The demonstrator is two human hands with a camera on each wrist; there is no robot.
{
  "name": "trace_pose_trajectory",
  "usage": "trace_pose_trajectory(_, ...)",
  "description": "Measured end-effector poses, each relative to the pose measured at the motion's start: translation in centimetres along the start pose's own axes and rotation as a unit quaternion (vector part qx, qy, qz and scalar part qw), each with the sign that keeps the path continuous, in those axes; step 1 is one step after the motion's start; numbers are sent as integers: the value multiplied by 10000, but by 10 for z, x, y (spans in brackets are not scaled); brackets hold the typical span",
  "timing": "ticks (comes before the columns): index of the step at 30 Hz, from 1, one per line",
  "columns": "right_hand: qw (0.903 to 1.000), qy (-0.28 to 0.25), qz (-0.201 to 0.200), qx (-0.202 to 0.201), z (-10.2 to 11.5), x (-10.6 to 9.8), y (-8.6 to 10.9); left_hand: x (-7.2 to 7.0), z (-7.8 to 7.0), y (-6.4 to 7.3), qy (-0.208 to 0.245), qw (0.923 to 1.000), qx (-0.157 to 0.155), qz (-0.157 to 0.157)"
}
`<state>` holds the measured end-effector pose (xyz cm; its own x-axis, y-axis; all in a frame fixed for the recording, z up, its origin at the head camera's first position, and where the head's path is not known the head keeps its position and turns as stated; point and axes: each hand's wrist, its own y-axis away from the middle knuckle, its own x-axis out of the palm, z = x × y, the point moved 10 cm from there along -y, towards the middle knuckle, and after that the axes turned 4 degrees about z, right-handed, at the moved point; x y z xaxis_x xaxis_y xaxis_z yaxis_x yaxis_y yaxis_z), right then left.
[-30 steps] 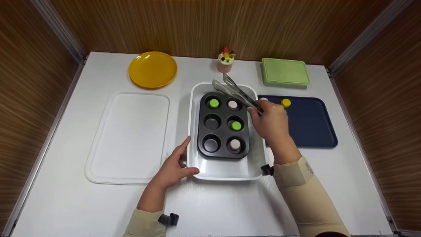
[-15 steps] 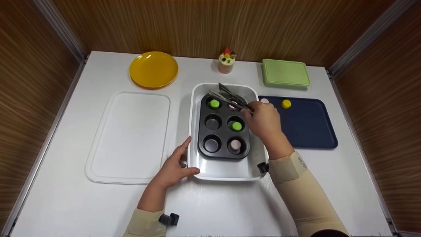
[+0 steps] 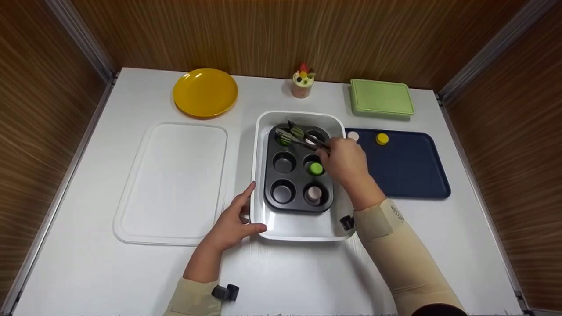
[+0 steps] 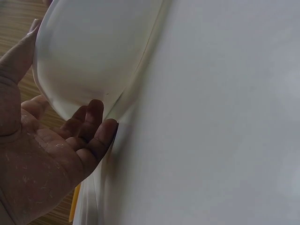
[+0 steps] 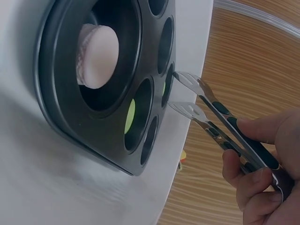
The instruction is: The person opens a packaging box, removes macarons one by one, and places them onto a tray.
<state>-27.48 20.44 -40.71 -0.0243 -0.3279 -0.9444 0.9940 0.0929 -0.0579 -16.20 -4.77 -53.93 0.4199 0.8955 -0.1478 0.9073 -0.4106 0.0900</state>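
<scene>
My right hand [image 3: 347, 160] grips metal tongs [image 5: 213, 105] with dark grips. Their parted tips reach down over the far-left cup of a dark six-cup muffin tin [image 3: 299, 182], partly covering a green macaron [image 3: 284, 141]. Another green macaron [image 3: 315, 169] sits in the middle right cup, and a pale pink macaron [image 5: 100, 57] in the near right one. The far-right cup holds a pink macaron, mostly hidden by the tongs. The tin lies in a white rectangular bin [image 3: 303, 228]. My left hand [image 3: 229, 227] rests spread at its near-left corner, thumb over the rim, fingers along the outside.
A navy tray [image 3: 408, 169] on the right bears a yellow macaron [image 3: 382, 139] and a pink one [image 3: 352, 136]. A white lid [image 3: 175, 182] lies left of the bin. Behind stand an orange plate [image 3: 205, 93], a dessert cup [image 3: 302, 87] and a green lidded box [image 3: 382, 97].
My right hand has moved left and slightly nearer, lowering the tongs from above the tin's far edge onto the far-left cup with the green macaron. My left hand has stayed at the bin.
</scene>
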Motion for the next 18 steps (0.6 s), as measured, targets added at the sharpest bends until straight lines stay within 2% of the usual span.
trace_pose_trajectory(9, 9993, 157, 290, 187, 3, 9, -4, 1, 0, 0, 66, 10000, 8, 45)
trace_pose_trajectory(18, 9988, 329, 288, 231, 4, 10, -6, 1, -1, 1, 76, 10000, 13, 25)
